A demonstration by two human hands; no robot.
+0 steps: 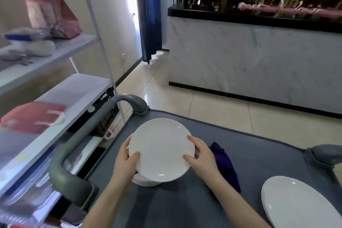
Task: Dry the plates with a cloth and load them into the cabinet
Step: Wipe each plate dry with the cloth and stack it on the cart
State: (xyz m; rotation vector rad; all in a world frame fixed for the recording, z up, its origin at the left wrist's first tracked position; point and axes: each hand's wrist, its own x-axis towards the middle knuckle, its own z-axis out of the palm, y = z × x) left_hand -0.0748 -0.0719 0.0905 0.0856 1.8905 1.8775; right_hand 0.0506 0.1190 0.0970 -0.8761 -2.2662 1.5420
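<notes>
Plate point(161, 150), white glazed, is tilted above stack point(146, 181) on cart point(185, 205), left hand point(125, 161) and right hand point(201, 157) clasping opposite rims; judged stiff, slick, breakable, so rim grip suits; cloth point(225, 166) just beside.

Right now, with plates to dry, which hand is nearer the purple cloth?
Right. The right hand grips the white plate's rim beside the purple cloth; the left hand holds the opposite rim.

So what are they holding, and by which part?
A white plate, held by its rim: the left hand grips the left edge, the right hand the right edge, thumbs on top.
</notes>
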